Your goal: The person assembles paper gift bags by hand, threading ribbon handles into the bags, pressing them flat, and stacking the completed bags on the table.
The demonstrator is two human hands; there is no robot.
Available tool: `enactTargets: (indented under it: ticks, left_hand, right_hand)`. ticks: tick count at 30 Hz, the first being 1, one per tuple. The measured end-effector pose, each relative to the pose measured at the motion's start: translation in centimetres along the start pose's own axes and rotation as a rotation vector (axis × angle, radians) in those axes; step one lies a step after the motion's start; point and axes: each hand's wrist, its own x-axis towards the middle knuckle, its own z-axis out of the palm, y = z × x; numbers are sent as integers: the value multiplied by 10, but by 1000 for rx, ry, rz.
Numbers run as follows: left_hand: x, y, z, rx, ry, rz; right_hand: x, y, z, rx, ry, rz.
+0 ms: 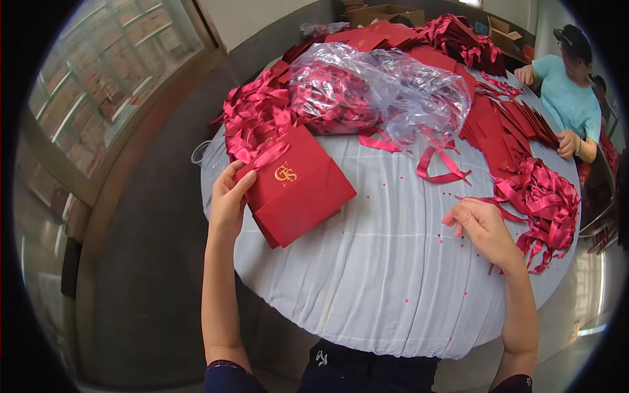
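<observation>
My left hand (227,202) is closed on the upper corner of a red paper gift bag (304,206), thumb in front. The bag is folded flat, with a gold emblem and a pink-red ribbon handle (270,156) at its top; it tilts over the table's left side. My right hand (483,228) hovers above the cloth at the right, fingers curled together. Whether anything is in them is hidden. Beside it lies a heap of bags with satin ribbon handles (540,206), and one ribbon strand passes behind the hand.
A pale cloth covers the round table (341,281), dotted with small red paper discs. Clear plastic bags (419,98) holding ribbons lie mid-table. More ribboned bags (255,118) are piled at the left, and flat red bags (501,131) at the right. Another person (570,92) stands at the far right.
</observation>
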Motion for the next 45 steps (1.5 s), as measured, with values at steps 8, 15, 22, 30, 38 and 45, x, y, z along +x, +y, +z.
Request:
enactTargets:
  ticks: [8,15,22,30,38,45]
  left_hand:
    - [0,43,-1,-174,43,234]
    - [-20,64,76,177,117,489]
    - [-32,37,132,-142,-133,468]
    - [-34,-18,1,944,432,483]
    - [-47,-39,12,760,402,354]
    - [-58,-41,30,683,399,423]
  right_hand:
    - [3,1,14,97,14,18]
    - [19,-92,59,-564,228,-677]
    - [63,-80,104,-443,379,-565]
    - [74,-61,45,255,313,-215]
    - [77,-58,36,471,237,-142]
    - [78,-54,41,444,202,-114]
